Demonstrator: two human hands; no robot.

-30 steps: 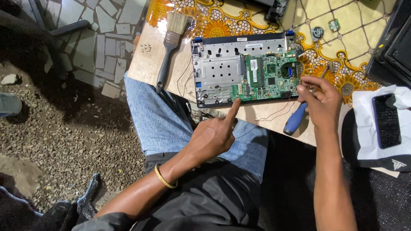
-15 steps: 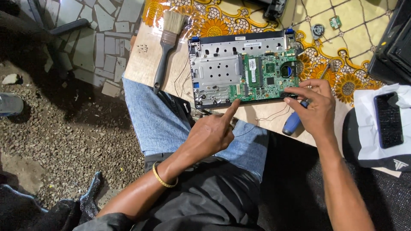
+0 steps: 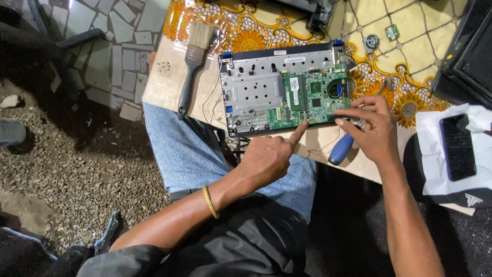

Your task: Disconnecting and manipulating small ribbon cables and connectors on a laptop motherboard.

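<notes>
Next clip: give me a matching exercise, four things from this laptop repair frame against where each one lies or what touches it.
Things:
1. paintbrush
2. screwdriver
3. phone
4. circuit board

Places:
A. on white cloth at the right
B. left of the opened laptop, on the table
C. under the right hand, blue handle showing
D. left hand forefinger points at its near edge

Pairs: 1-B, 2-C, 3-A, 4-D

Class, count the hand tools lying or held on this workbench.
2: a paintbrush lying left of the opened laptop, and a blue-handled screwdriver under the right hand. Others may be hidden.
</notes>
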